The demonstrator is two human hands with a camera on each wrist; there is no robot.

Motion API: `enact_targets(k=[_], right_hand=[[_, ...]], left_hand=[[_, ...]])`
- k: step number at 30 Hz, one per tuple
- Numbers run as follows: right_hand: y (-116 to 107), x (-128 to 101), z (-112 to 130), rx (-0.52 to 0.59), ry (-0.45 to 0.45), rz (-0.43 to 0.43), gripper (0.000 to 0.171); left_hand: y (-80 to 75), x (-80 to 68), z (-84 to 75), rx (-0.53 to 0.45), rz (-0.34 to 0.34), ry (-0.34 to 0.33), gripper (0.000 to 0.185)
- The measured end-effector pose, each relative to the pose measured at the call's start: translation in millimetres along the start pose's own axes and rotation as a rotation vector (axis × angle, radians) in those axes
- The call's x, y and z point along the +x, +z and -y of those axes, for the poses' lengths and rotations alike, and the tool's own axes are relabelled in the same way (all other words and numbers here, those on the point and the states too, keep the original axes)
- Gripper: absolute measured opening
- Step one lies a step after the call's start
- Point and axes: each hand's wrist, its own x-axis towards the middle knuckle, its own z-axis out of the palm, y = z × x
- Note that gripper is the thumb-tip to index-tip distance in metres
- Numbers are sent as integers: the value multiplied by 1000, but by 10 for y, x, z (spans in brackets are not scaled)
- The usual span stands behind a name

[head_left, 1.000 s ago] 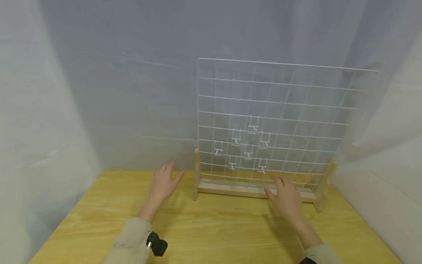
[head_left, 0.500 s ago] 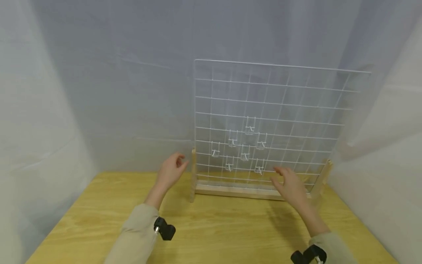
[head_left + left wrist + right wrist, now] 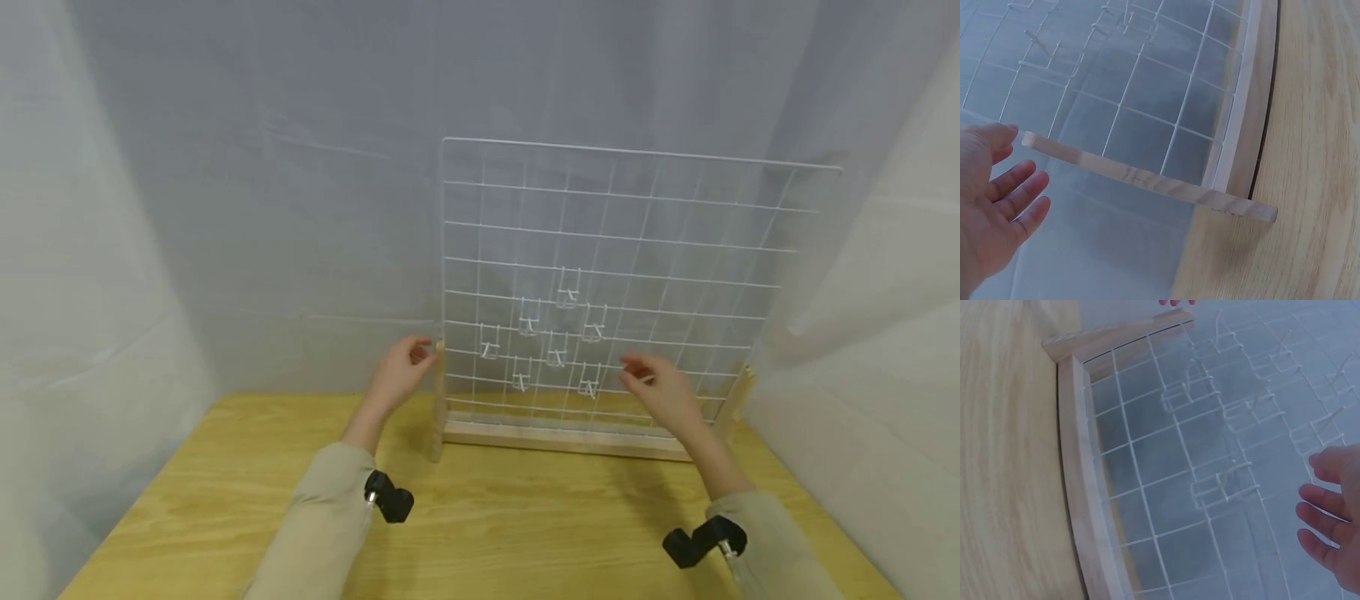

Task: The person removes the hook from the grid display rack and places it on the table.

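In the head view, a white wire grid panel [image 3: 641, 152] stands upright in a wooden base [image 3: 566, 439]. Several small white wire hooks [image 3: 567, 292] hang on its middle and lower rungs. My left hand [image 3: 399, 375] is beside the panel's left wooden post [image 3: 439, 404], its thumb and fingers loosely bent. The left wrist view has the thumb tip close to the end of that post [image 3: 1147, 180], with nothing held. My right hand [image 3: 663, 393] hovers before the lower right of the grid, fingers loosely curved and holding nothing; hooks [image 3: 1225, 484] show near its fingertips in the right wrist view.
The stand rests toward the back of a yellowish wooden table [image 3: 495, 525]. A second post [image 3: 738, 396] supports the panel's right side. Pale sheeting [image 3: 300, 208] hangs behind the table and along both sides. Black camera mounts [image 3: 390, 497] are on both wrists.
Both hands have risen from lower down near the stand. The left has moved right toward its post, the right has lifted off the base area. Fingers of both have curled in slightly.
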Motion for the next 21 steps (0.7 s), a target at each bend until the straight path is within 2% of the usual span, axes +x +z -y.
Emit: enact_targets(k=[4,12,16,21], right_hand=[[-48,121,35,25,17,12,33],[-123,324,112,161,72,-2,39],[-137,401,117,252,105,35,42],[-154,488,149,252,100,97,44]], left_hand=[[30,54,-44,-22,-19,13,35],[123,119,-82,3,-111,115,25],[162,118,-73,-2,-113,117,22],[176,111,-60,-21,-127,111,20]])
